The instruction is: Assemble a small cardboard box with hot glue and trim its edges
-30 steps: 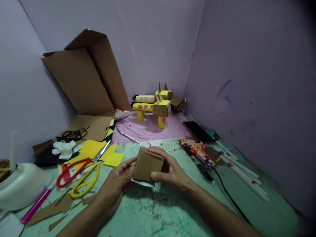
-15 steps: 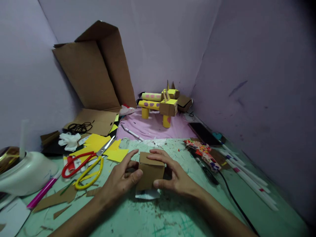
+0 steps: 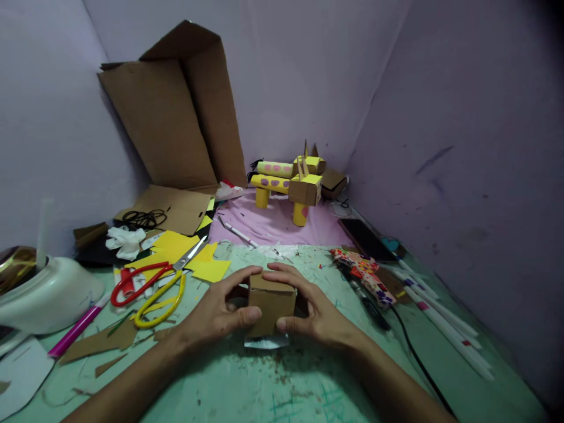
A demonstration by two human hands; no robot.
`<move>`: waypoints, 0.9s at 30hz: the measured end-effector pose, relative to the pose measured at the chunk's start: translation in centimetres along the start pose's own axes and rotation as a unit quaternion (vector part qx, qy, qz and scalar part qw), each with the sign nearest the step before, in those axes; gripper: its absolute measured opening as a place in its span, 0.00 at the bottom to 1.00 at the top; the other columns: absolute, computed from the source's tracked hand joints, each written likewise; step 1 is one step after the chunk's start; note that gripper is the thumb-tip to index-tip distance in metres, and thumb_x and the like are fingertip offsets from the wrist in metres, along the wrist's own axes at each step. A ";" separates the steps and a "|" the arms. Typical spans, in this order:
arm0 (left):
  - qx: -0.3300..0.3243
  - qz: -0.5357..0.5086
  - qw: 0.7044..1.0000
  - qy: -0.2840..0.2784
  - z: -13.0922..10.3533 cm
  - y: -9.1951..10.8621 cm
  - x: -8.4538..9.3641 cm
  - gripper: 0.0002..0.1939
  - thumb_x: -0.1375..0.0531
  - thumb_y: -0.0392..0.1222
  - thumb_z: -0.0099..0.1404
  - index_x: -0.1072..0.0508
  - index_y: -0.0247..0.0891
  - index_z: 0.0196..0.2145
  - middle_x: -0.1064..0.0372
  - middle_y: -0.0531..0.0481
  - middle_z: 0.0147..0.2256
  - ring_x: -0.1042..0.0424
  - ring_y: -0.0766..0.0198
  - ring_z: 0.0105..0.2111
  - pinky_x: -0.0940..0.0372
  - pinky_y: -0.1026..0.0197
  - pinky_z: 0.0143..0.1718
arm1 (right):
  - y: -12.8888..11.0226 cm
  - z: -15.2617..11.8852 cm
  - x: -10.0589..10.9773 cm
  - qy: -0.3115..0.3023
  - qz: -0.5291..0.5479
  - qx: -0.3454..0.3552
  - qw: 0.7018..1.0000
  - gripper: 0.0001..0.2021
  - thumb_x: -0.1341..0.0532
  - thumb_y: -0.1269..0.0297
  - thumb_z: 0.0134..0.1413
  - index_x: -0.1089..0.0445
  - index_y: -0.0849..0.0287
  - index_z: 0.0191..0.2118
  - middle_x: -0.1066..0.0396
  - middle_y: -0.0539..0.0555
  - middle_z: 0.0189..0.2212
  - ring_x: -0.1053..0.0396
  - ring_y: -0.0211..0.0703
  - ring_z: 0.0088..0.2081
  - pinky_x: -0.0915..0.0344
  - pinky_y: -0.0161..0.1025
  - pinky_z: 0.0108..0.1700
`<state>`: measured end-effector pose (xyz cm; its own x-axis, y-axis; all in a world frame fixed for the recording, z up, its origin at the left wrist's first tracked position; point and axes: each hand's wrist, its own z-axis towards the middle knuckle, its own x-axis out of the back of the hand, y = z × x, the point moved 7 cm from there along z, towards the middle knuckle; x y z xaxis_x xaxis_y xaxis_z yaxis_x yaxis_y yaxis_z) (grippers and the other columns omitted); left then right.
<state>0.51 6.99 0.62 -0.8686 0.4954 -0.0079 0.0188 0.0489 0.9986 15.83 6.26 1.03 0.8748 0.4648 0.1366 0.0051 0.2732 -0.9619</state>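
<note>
A small brown cardboard box (image 3: 272, 302) stands on a whitish scrap (image 3: 267, 342) in front of me. My left hand (image 3: 229, 305) grips its left side, thumb on the front face and fingertips at the top edge. From the right, my right hand (image 3: 308, 302) holds it the same way, with the thumb low on the front. The far sides of the box are hidden. Beyond, on a pink cloth (image 3: 235, 214), stand two yellow animal figures made of tubes and cardboard; the nearer figure (image 3: 304, 191) has purple spots.
Red-and-yellow-handled scissors (image 3: 161, 288) lie on yellow paper (image 3: 211, 270) at left, near a white pot (image 3: 57, 299) and a purple marker (image 3: 79, 332). At right are a patterned glue gun (image 3: 365, 273) with a cord, white sticks (image 3: 445, 320) and a phone (image 3: 365, 239). Large cardboard (image 3: 163, 123) leans behind.
My left fingers have closed in from being raised and now touch the top edge of the box. My right fingers have shifted slightly back along its top. The view has tilted slightly.
</note>
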 end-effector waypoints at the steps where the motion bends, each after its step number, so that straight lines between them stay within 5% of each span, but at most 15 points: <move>1: -0.005 -0.007 1.000 0.004 0.1 0.0 0.1 0.34 0.31 0.47 0.53 0.34 0.38 0.55 0.28 0.40 0.49 0.28 0.46 0.49 0.32 0.49 0.48 | 0.0 0.0 0.0 -0.001 -0.002 -0.001 1.000 0.32 0.29 0.66 0.42 0.33 0.36 0.55 0.45 0.50 0.62 0.53 0.61 0.67 0.50 0.63 0.64; 5: -0.024 -0.012 0.999 0.027 0.6 -0.3 0.4 0.30 0.29 0.46 0.50 0.29 0.40 0.50 0.25 0.43 0.45 0.27 0.47 0.46 0.32 0.49 0.47 | 0.3 0.1 0.0 -0.002 -0.012 -0.008 1.000 0.32 0.29 0.64 0.42 0.34 0.37 0.55 0.45 0.51 0.62 0.54 0.62 0.67 0.51 0.64 0.64; 12: -0.019 0.023 0.999 0.039 0.1 -0.1 0.0 0.37 0.31 0.48 0.52 0.34 0.38 0.58 0.29 0.41 0.52 0.28 0.45 0.49 0.32 0.48 0.48 | 0.0 0.0 -0.3 0.018 -0.019 -0.002 1.000 0.31 0.29 0.56 0.44 0.36 0.43 0.56 0.43 0.55 0.60 0.47 0.62 0.64 0.49 0.61 0.64; 27: -0.014 -0.022 0.999 0.033 0.8 0.1 -0.3 0.32 0.28 0.45 0.45 0.31 0.39 0.49 0.27 0.42 0.44 0.27 0.45 0.45 0.33 0.45 0.46 | -0.3 0.3 -0.3 0.003 -0.016 -0.004 1.000 0.32 0.30 0.58 0.41 0.37 0.45 0.55 0.40 0.55 0.57 0.38 0.61 0.57 0.40 0.57 0.59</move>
<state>1.17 7.54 0.67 -0.8995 0.4341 -0.0490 -0.0329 0.0446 0.9985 15.47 6.30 1.37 0.8771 0.4506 0.1663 0.0369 0.2819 -0.9587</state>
